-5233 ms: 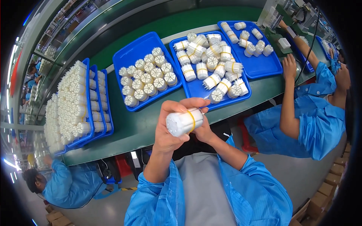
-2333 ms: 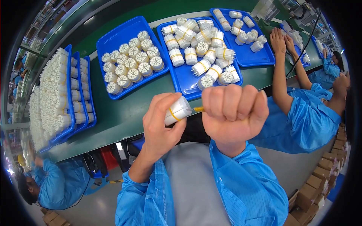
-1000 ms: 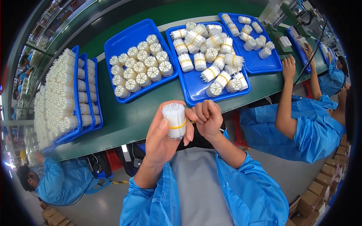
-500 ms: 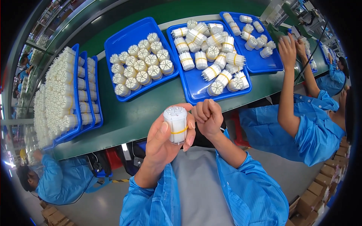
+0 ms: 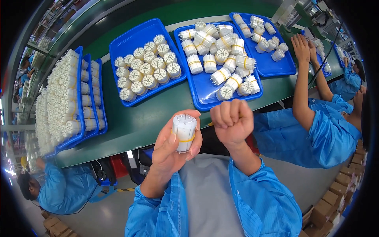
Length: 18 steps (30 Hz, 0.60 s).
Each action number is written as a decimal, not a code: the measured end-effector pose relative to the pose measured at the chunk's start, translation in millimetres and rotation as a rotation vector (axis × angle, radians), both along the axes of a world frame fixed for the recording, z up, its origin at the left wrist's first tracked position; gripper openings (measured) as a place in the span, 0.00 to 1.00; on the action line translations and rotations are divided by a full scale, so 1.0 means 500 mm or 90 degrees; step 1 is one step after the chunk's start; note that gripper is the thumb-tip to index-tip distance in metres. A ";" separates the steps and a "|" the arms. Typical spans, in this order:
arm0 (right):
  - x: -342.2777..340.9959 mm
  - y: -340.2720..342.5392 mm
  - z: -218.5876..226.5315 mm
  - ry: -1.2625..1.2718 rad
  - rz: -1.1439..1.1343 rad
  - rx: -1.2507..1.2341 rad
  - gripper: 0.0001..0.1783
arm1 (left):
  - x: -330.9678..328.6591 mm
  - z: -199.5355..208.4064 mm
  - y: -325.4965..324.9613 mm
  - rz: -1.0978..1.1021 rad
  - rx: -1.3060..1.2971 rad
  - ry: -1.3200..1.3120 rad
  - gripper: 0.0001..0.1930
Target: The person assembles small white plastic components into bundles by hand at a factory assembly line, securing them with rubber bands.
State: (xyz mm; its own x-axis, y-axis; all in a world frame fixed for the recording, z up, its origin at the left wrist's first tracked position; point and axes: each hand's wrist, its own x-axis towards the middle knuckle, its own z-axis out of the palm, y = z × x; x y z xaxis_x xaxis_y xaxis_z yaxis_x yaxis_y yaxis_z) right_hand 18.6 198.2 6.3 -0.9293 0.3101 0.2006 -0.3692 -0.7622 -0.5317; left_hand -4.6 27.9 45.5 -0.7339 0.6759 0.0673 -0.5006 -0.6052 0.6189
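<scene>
The left hand (image 5: 173,148) holds a bundle (image 5: 184,127) of white tubes upright, its grip wrapped round the lower half, thumb on one side and fingers on the other. A yellow band (image 5: 185,139) circles the bundle about midway. The bundle sits in the air above the near edge of the green worktop (image 5: 142,118), close to the person's chest. The right hand (image 5: 233,120) is a closed fist just beside the bundle; whether it pinches anything, such as another band, cannot be told.

The main risk is probably the band. It appears to be a single loop, and if it slips toward the top or snaps, the tubes could splay and drop out of the bundle. Because the hand is over the worktop's edge and not over a tray, loose tubes would likely fall to the lap or the floor and not back among the others.

A second risk is the grip itself: it clasps only the lower part, so a tilt could let the inner tubes slide out endwise.

Further off, the middle tray (image 5: 201,89) holds bundles lying at all angles, while the left tray (image 5: 118,43) holds them standing in rows. Setting a bundle down carelessly among the standing ones could knock over its neighbours. A co-worker's arm (image 5: 302,79) reaches to the right tray (image 5: 272,67), so the two could collide there.
</scene>
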 end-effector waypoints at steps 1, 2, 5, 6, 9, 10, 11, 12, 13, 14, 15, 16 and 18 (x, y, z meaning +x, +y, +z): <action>0.000 0.007 0.021 0.043 -0.003 -0.003 0.25 | 0.000 0.001 -0.002 -0.016 -0.012 -0.016 0.36; -0.001 0.015 0.041 0.086 -0.006 -0.006 0.25 | 0.001 0.001 -0.001 -0.017 -0.013 -0.016 0.36; 0.000 0.040 0.088 0.175 0.004 0.020 0.25 | 0.003 0.004 0.002 -0.018 0.012 -0.014 0.35; 0.000 0.045 0.100 0.175 0.004 0.020 0.25 | 0.004 0.005 0.002 -0.019 0.001 -0.030 0.34; -0.002 0.051 0.129 0.263 0.021 0.041 0.26 | 0.011 0.005 0.015 0.002 -0.004 -0.050 0.33; -0.002 0.049 0.138 0.262 0.020 0.041 0.26 | 0.014 0.005 0.020 0.025 0.004 -0.052 0.32; -0.002 0.045 0.146 0.267 0.030 0.034 0.26 | 0.014 0.001 0.018 0.024 0.003 -0.053 0.32; -0.002 0.042 0.152 0.273 0.039 0.026 0.26 | 0.013 -0.004 0.016 0.015 -0.021 -0.022 0.33; -0.003 0.039 0.155 0.272 0.036 0.026 0.26 | 0.012 -0.007 0.013 0.006 -0.045 0.010 0.35; -0.003 0.036 0.158 0.267 0.050 0.027 0.26 | 0.012 -0.002 0.010 0.004 -0.045 0.009 0.35; -0.005 0.031 0.159 0.263 0.066 0.027 0.26 | 0.013 0.005 0.006 -0.017 -0.067 -0.010 0.34; -0.007 0.027 0.160 0.261 0.065 0.027 0.26 | 0.014 0.009 0.003 -0.038 -0.089 -0.028 0.34; -0.010 0.019 0.162 0.259 0.077 0.013 0.26 | 0.018 0.006 0.003 -0.029 -0.106 -0.021 0.34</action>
State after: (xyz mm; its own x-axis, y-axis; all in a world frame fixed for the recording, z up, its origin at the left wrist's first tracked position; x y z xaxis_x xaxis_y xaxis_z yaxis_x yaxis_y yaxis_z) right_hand 13.3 207.7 87.5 -0.8028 0.1956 0.5632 -0.4600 -0.8042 -0.3763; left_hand 4.3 29.4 48.8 -0.7027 0.7078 -0.0723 -0.5463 -0.4717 0.6921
